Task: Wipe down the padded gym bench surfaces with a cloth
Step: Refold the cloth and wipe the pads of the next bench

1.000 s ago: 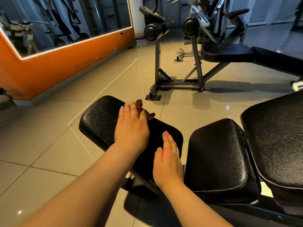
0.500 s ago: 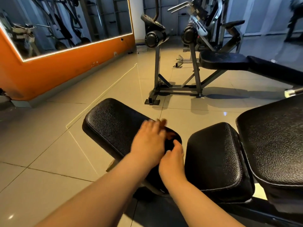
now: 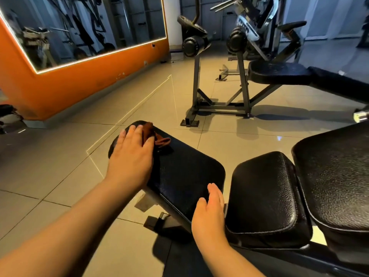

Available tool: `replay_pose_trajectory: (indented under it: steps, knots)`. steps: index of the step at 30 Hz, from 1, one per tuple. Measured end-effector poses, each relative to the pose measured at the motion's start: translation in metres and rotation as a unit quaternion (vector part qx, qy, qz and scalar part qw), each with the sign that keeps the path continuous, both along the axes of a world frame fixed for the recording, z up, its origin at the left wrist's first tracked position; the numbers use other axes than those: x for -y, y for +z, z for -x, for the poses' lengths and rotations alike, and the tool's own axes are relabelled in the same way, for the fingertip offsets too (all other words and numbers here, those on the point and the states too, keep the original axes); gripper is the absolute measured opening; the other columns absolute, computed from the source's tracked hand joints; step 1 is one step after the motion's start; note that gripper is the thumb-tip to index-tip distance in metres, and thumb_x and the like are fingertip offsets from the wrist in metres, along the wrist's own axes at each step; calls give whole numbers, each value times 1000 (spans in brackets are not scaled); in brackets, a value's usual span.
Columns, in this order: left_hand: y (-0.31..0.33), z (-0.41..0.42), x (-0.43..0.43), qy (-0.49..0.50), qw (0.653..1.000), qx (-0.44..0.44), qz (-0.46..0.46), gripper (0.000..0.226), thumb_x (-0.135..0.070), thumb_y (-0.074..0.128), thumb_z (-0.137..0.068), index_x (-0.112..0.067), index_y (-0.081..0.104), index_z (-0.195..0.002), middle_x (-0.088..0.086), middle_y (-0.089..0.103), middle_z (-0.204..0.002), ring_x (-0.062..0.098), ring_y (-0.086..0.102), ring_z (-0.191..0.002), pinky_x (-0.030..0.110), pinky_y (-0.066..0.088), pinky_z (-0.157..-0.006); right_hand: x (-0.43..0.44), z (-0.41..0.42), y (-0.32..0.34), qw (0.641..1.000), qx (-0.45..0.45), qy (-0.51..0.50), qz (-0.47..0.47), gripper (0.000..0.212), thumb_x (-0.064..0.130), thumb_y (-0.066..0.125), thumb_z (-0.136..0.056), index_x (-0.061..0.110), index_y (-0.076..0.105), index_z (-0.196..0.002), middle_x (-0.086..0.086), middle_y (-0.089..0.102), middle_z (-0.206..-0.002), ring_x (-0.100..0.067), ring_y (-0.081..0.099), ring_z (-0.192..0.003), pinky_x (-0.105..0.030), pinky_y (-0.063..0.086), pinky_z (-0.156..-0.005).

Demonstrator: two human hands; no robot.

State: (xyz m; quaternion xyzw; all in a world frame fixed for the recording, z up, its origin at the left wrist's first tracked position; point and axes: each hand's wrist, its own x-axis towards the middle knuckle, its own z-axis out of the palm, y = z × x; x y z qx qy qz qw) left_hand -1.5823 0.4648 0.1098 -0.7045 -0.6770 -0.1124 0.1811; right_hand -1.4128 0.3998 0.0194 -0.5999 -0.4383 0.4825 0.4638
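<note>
Fingers (image 3: 127,134) of the left hand (image 3: 130,156) lie straight and flat, pressing a brown cloth (image 3: 152,133) onto the far left corner of the bench's end pad (image 3: 185,172) — laid over it, not curled round it. The cloth is small, rust-brown and crumpled. Most of it sits under the hand, with a bunched fold showing between forefinger and thumb and a loose tail lying on the pad just right of the thumb.

The right hand (image 3: 209,214) rests on the near right corner of the same pad, fingers straight and together, holding nothing. The pad is black pebbled vinyl with rounded corners, and a stretch of open vinyl lies between the two hands. Its left and far edges drop off to a tiled floor (image 3: 60,176).

To the right, a narrow gap separates it from a second black pad (image 3: 263,192). Just beyond that, a larger third pad (image 3: 335,176) rises toward the right edge of the view. Well apart, across open floor, stands another bench (image 3: 279,73) on a grey steel frame (image 3: 219,106) — black roller pads (image 3: 194,45) sit at its top. An orange wall (image 3: 69,86) carrying a light-edged mirror (image 3: 79,27) runs along the left.
</note>
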Motion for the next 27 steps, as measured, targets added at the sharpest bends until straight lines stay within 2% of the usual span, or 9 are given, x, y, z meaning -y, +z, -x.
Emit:
replay_pose_trajectory:
  steps: [3, 8, 12, 15, 17, 19, 23, 25, 27]
  knots:
    - [-7, -44, -31, -22, 999, 42, 9, 37, -13, 46, -96, -7, 52, -132, 25, 46, -140, 44, 39, -131, 55, 31, -113, -21, 1, 4, 1000, -14, -8, -1, 52, 9, 30, -108, 21, 23, -158, 14, 17, -164, 7, 22, -132, -10, 18, -106]
    - [-58, -99, -27, -111, 980, -74, 148, 53, -38, 42, -100, -17, 38, -148, 17, 17, -161, 35, 9, -151, 46, 2, -124, -45, -3, 1, 996, -67, -54, -35, 48, 9, 33, -108, 21, 35, -154, 11, 27, -160, 6, 28, -130, -2, 23, -99]
    - [-58, -64, 20, -179, 972, -94, 120, 51, -33, 45, -93, -23, 48, -143, 5, 29, -159, 31, 25, -148, 46, 16, -122, -17, 5, -4, 999, -25, 11, -37, 45, 24, 36, -108, 33, 36, -152, 23, 14, -162, 10, 18, -138, -7, 16, -106]
    - [-12, -10, 47, -126, 978, -79, 147, 50, -34, 46, -86, -26, 57, -134, 1, 35, -157, 29, 34, -144, 47, 32, -116, 14, 27, 33, 990, 19, 135, 22, 48, 30, 41, -107, 37, 33, -154, 26, -4, -162, 7, 6, -142, -14, 9, -113]
    - [30, 24, 55, -59, 985, -12, 161, 55, -17, 64, -85, -28, 53, -138, 1, 36, -156, 28, 40, -140, 41, 47, -106, 22, 40, 77, 983, 28, 161, 82, 51, 31, 41, -107, 32, 30, -156, 16, 5, -165, -3, 14, -148, -21, 14, -115]
    - [75, 43, 57, -27, 983, 90, 156, 66, -9, 70, -83, -33, 50, -141, -2, 41, -150, 24, 52, -129, 34, 53, -94, 21, 50, 135, 978, -30, 153, 140, 48, 36, 43, -106, 27, 38, -152, 7, 31, -159, -11, 33, -143, -27, 24, -116]
    - [175, 33, 76, -73, 906, 360, 212, 65, -1, 63, -87, -41, 55, -137, -14, 46, -144, 4, 47, -131, 21, 41, -108, 12, 69, 257, 889, -359, 112, 262, 49, 53, 60, -92, 27, 55, -133, 5, 60, -132, -22, 53, -132, -38, 40, -111]
    - [232, 21, 91, -92, 864, 438, 230, 59, -2, 61, -90, -43, 58, -134, -14, 49, -141, -2, 44, -132, 22, 38, -111, 9, 72, 312, 887, -379, 57, 258, 41, 47, 64, -91, 19, 66, -122, -1, 75, -113, -21, 69, -110, -38, 52, -98]
    - [294, 14, 102, -72, 827, 516, 212, 56, -1, 60, -92, -41, 61, -130, -16, 52, -138, -10, 45, -127, 11, 37, -106, 7, 71, 370, 926, -298, 35, 228, 28, 41, 60, -97, 21, 69, -114, -4, 77, -103, -22, 73, -99, -42, 57, -92]
